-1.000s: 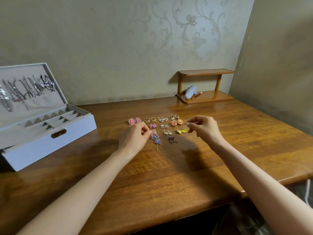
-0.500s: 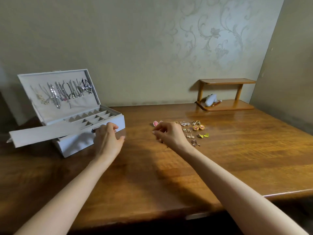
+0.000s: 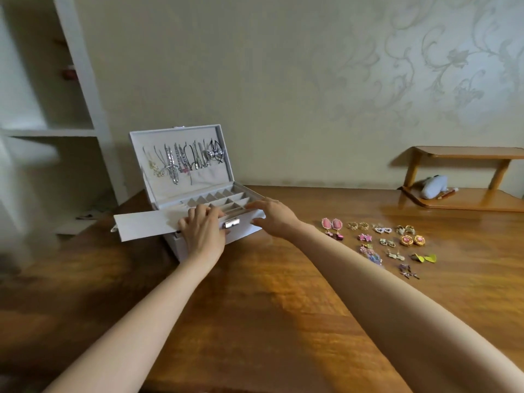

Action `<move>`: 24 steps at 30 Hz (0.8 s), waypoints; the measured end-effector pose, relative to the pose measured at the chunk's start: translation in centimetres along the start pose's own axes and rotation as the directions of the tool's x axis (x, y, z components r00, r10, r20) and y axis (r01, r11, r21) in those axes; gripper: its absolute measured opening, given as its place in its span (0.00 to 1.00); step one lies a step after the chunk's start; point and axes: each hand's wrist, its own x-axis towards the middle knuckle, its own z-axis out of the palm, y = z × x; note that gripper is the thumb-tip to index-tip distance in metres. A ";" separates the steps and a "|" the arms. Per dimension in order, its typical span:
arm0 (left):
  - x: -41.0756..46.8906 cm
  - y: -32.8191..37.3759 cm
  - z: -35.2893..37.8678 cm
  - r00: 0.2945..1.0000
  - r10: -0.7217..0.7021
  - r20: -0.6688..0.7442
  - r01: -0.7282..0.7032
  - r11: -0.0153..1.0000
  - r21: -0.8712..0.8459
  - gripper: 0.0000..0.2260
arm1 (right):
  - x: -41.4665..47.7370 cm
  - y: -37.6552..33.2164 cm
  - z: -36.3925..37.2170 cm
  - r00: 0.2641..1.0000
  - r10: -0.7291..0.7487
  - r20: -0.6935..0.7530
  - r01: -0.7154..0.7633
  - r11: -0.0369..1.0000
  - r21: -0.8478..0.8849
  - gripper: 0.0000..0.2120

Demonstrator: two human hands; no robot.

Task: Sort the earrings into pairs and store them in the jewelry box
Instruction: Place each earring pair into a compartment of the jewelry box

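On the table [image 3: 269,307], the open jewelry box [image 3: 244,228] sits left. Our left hand [image 3: 202,234] curls its fingers over the front rim by the clasp [image 3: 232,223]; our right hand [image 3: 273,217] lays spread, near-straight fingers on the right corner. We should probably draw it evenly, flat, toward the paired earrings [image 3: 380,242] lying well apart to the right.

Glossy wood table [image 3: 255,321]; matt white jewelry box [image 3: 243,232], shiny metal clasp [image 3: 232,223]

Beige scroll-patterned wall [image 3: 283,80] — wooden table [image 3: 255,321], white shelving [image 3: 83,80] left, small wooden rack [image 3: 467,152] right
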 end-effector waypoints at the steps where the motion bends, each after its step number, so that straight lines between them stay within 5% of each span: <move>1: 0.1 0.0 0.1 1.000 -0.002 -0.009 0.002 1.000 0.002 0.12 | 0.1 0.0 0.1 1.000 0.002 0.001 -0.002 1.000 -0.018 0.20; 14: 0.0 -0.6 -0.4 1.000 -0.002 -0.012 0.001 0.996 -0.088 0.08 | -0.5 -0.3 0.2 0.998 -0.036 -0.058 0.031 0.996 -0.083 0.16; 24: -1.9 -1.2 -1.3 0.991 0.132 0.012 -0.129 0.982 -0.135 0.08 | -4.4 0.0 -1.1 0.992 -0.072 -0.105 0.064 0.995 -0.076 0.15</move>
